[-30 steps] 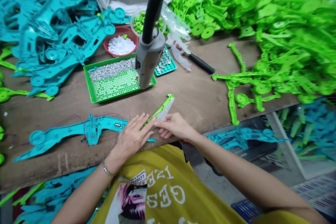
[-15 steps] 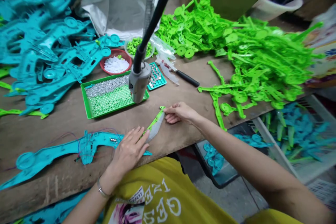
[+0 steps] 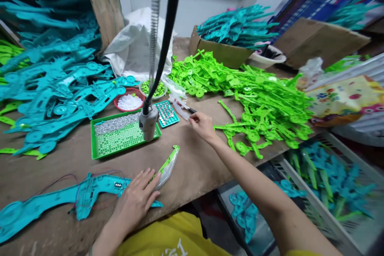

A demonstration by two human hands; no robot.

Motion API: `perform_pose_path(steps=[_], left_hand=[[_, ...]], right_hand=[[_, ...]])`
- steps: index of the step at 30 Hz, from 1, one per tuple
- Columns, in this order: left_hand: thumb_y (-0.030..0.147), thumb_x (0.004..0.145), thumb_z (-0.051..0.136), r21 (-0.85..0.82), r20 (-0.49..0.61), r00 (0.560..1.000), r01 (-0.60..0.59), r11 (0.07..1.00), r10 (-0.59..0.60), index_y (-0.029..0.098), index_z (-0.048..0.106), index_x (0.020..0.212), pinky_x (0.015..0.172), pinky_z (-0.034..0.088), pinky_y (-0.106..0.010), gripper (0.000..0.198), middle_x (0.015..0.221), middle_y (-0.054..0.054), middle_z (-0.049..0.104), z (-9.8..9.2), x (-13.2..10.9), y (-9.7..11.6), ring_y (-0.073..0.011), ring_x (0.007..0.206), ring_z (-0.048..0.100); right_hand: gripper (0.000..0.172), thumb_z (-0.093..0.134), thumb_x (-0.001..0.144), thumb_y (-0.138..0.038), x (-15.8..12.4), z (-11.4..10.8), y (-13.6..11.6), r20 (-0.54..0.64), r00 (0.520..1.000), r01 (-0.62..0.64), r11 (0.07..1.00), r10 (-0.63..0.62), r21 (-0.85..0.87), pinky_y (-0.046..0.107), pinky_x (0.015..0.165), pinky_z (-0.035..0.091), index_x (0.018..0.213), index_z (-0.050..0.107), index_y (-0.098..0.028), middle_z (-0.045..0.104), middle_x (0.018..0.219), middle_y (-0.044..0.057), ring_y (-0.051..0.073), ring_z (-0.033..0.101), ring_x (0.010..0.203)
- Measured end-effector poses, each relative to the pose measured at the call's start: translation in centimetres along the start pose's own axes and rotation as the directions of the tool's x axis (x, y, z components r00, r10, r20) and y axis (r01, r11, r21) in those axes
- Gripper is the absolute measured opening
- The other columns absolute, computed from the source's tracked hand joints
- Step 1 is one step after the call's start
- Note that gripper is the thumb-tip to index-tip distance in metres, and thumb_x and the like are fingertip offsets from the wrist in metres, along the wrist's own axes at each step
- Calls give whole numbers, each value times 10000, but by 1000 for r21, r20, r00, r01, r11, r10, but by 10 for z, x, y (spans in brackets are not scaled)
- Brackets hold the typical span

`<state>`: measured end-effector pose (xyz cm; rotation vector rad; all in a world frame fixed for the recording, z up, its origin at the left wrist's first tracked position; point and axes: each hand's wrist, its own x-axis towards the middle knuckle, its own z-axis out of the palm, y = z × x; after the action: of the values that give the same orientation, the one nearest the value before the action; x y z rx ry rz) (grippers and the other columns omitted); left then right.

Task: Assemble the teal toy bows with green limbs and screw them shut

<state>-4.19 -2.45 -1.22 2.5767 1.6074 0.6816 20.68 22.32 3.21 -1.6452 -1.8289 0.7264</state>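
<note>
My left hand (image 3: 136, 194) lies flat with its fingers stretched out. Its fingertips rest on the lower end of a narrow green plastic part (image 3: 169, 162) with a clear curved piece (image 3: 167, 174) along its side. Partly beneath that hand is the end of a long blue bow-shaped plastic part (image 3: 57, 196) with thin wires and small silver cells. My right hand (image 3: 204, 126) is closed around the black handle (image 3: 191, 110) of a tool that looks like a knife. Its pale end lies by clear plastic pieces (image 3: 181, 110); my fingers hide much of the handle.
A green tray (image 3: 120, 144) of small metal screws stands under a hanging screwdriver (image 3: 148, 124). Beside it are a blue tray of silver discs (image 3: 166, 114), a red basket (image 3: 129, 102) and a bowl of green bits (image 3: 153, 89). Green parts (image 3: 255, 104) and blue parts (image 3: 60, 88) form heaps.
My right hand has let go of the green part's upper end, moved away from it and closed on the black handle. My left hand stays on the green part. The view has tilted up.
</note>
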Motion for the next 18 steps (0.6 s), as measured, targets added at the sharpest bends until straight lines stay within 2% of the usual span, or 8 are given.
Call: perform_pose_path(steps=[4,8,11,13,15,18], left_hand=[[380,993,440,93,-10,998,-53,994,54,190,534,1384,980,568,-444,445,1354,-122,622,-4,3,1,-271,1220,620],[387,971,489,111,-62,997,-38,993,45,152,474,1430,998,560,-426,516,1383,-137,595,-13,6,9,-276,1265,584],[313,968,498,87,-117,993,-16,996,26,170,508,1403,1003,560,-396,458,1360,-118,618,-18,6,15,-259,1264,587],[254,959,508,67,-142,990,-3,998,12,186,534,1377,1018,550,-381,425,1346,-102,630,-20,5,16,-245,1268,584],[214,947,525,46,-163,987,16,999,-8,191,548,1359,1036,537,-372,413,1332,-92,641,-22,2,15,-232,1266,586],[203,947,530,-18,-206,977,52,999,-54,197,578,1320,1030,538,-342,375,1282,-84,670,-25,-4,11,-211,1214,623]], right_hand=[[101,539,765,-143,44,-11,10,-95,993,65,993,-75,-100,401,943,440,790,630,-179,705,959,136,254,618,938],[266,544,768,-119,85,-19,15,-228,972,20,990,-51,-138,444,1046,351,1021,625,-121,609,1213,217,314,513,1164],[442,634,732,-140,112,-19,15,-303,953,-35,995,5,-95,468,1087,306,1170,583,-118,495,1373,229,345,426,1275],[434,659,720,-141,124,-18,13,-320,944,-90,996,79,-22,455,1069,338,1148,596,-117,552,1302,212,330,474,1236],[324,673,735,-148,129,-18,11,-311,935,-153,985,171,80,430,1036,385,1055,629,-122,637,1142,170,295,542,1154],[168,684,821,-249,121,-24,10,-245,923,-230,935,298,271,391,914,486,942,640,-140,667,978,77,213,614,984]])
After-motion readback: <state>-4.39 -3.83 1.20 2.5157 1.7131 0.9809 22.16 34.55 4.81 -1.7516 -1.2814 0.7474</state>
